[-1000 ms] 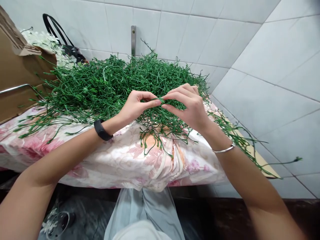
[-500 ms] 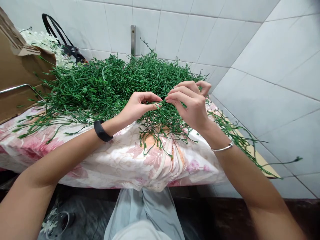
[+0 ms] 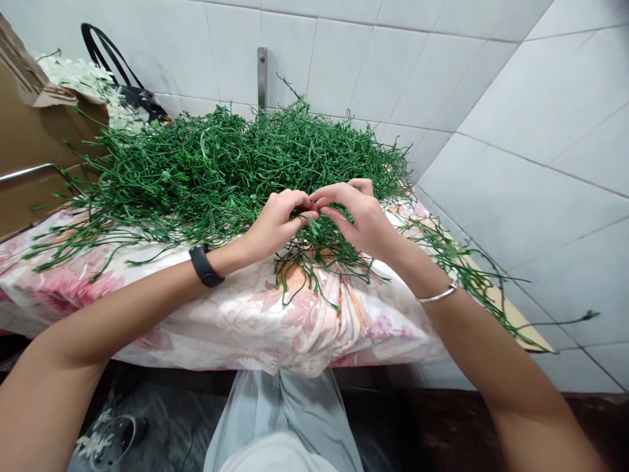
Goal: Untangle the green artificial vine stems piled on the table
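White tiled walls [image 3: 515,111] meet in a corner behind a table [image 3: 511,314] draped with a pink floral cloth [image 3: 230,321], whose front edge hangs in folds toward the person's lap. A broad pile of green stems [image 3: 206,164] covers most of the cloth, heaped highest near the back wall and thinning into loose strands that trail over the front edge and off the right end of the table. At far left stands a cardboard box [image 3: 29,131] with white flowers [image 3: 83,78] showing behind its torn flap, and a black bag [image 3: 132,95] with looped handles leans on the wall just beyond. A metal bracket [image 3: 262,72] is fixed upright to the tiles behind the pile. The left hand [image 3: 275,223], with a black band [image 3: 205,265] on its wrist, and the right hand [image 3: 361,216], with a thin silver bangle [image 3: 437,296] on its wrist, meet at the near edge of the pile, fingertips touching. Both are closed in a pinch on one stem [image 3: 307,211], a thin green piece held between thumbs and forefingers just above the heap, near the middle of the table's front; most of it is hidden by the fingers. Below the table edge, pale grey fabric [image 3: 289,419] covers the person's knees.
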Action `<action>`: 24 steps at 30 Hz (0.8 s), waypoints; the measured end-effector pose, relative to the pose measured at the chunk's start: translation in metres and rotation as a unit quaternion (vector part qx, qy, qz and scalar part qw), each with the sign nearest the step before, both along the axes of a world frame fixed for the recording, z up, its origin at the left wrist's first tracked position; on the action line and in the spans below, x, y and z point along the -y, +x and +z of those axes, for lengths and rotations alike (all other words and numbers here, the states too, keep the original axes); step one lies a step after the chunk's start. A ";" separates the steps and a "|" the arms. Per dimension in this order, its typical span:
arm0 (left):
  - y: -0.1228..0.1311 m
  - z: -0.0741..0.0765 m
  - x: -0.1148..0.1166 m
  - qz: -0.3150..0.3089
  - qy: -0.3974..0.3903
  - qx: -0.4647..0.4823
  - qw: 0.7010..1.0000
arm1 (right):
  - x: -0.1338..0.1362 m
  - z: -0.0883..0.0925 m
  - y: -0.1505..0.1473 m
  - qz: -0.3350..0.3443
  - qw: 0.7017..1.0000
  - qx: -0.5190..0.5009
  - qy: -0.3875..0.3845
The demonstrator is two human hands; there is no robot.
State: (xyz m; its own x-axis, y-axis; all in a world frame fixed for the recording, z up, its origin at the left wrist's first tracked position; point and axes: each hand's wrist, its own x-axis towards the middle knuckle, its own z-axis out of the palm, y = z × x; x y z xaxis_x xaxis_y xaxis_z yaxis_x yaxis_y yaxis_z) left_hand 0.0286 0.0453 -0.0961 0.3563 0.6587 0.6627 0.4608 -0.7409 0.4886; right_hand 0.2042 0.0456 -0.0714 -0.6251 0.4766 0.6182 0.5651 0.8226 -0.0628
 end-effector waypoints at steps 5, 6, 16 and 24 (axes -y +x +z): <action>-0.001 0.000 -0.002 0.011 0.019 -0.024 0.999 | 0.002 0.004 0.001 0.062 0.985 -0.080 -0.141; -0.001 -0.001 -0.002 0.006 0.017 -0.032 0.999 | 0.002 0.004 0.002 0.061 0.981 -0.099 -0.152; -0.005 0.003 0.004 0.001 0.070 0.080 0.994 | 0.002 0.008 -0.001 0.089 0.911 -0.248 -0.315; -0.003 0.004 0.004 -0.012 0.053 0.042 0.998 | 0.003 0.002 -0.005 0.121 0.903 -0.237 -0.337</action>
State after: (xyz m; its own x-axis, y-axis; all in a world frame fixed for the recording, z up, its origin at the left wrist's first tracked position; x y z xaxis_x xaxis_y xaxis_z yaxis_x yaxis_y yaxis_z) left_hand 0.0258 0.0412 -0.0924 0.3113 0.5757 0.7561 0.4020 -0.8007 0.4442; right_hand 0.1993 0.0422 -0.0694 -0.5019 0.7291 0.4652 0.1517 0.6038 -0.7826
